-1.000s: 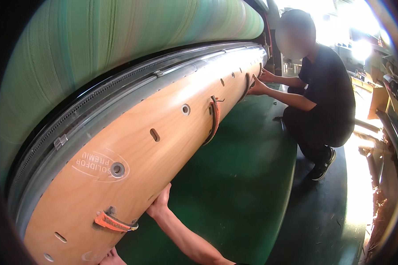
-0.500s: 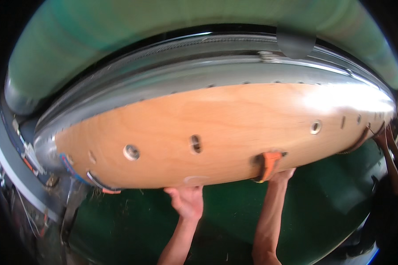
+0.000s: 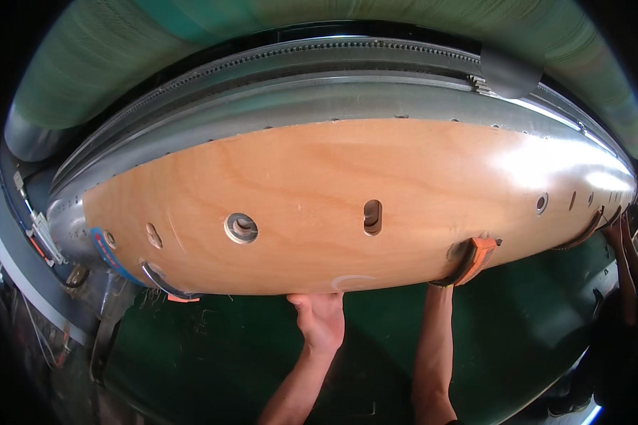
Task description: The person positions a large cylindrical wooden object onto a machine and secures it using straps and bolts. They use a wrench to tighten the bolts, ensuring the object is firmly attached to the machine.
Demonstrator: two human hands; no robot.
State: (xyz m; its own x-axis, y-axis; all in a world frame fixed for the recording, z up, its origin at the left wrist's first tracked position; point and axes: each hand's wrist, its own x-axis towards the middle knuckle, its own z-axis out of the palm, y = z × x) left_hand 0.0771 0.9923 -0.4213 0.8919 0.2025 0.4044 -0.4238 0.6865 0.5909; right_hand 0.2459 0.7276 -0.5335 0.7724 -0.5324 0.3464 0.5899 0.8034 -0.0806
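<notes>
A curved pale plywood panel point(image 3: 298, 184) lies against a large metal roller point(image 3: 361, 99). Round and slotted holes run along it, among them an oval slot point(image 3: 373, 217) near the middle. My left hand point(image 3: 320, 320) presses up under the panel's lower edge, thumb spread from the palm. Its other fingers disappear beneath the wood. Further right, my right hand point(image 3: 440, 289) reaches under the same edge, just left of an orange-and-black strap-like piece point(image 3: 478, 258) set in an opening. Nearly all of that hand is hidden; mainly the forearm shows.
A big green roller point(image 3: 319, 14) spans the top, with a toothed metal rail point(image 3: 319, 48) below it. At the left stand a grey machine frame point(image 3: 39, 283) and cables. Another person's arm point(image 3: 625, 262) touches the panel's far right end. Green surface point(image 3: 383, 340) lies beneath.
The panel's holes and orange piece now appear further right in view. My right hand has shifted from the orange piece's right side to its left. My left hand stays under the edge.
</notes>
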